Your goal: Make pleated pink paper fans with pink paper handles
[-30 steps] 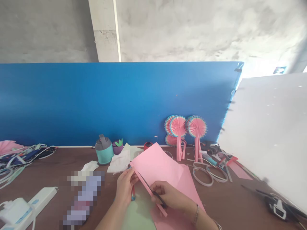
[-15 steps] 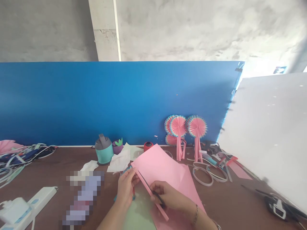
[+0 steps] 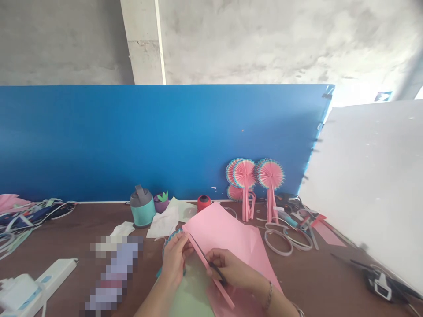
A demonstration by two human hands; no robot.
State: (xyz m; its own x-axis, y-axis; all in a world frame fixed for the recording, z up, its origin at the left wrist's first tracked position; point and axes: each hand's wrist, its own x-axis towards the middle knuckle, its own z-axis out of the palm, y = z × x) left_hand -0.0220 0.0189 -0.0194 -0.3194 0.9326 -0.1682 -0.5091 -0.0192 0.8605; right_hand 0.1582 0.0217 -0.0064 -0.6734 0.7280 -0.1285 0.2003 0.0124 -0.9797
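Note:
My left hand (image 3: 174, 259) pinches the near left corner of a pink paper sheet (image 3: 228, 237) held over the brown table (image 3: 79, 233). A thin pink strip hangs loose along the sheet's left edge. My right hand (image 3: 231, 269) grips dark scissors (image 3: 207, 262), their blades running up along that edge. A blue-edged paper piece shows just behind my left fingers. A pale green sheet (image 3: 191, 295) lies under both hands.
Finished pink and blue paper fans (image 3: 254, 176) lean on the blue board (image 3: 158, 141). A teal lidded pot (image 3: 142, 207), a red tape roll (image 3: 204, 202), white paper scraps, tape rings (image 3: 279, 242), a glue gun (image 3: 380, 281) and a white power strip (image 3: 42, 281) lie around.
The pink sheet has tilted down a little toward the table. The scissors have crept slightly along the edge and the cut strip looks longer. My left hand shifted slightly right.

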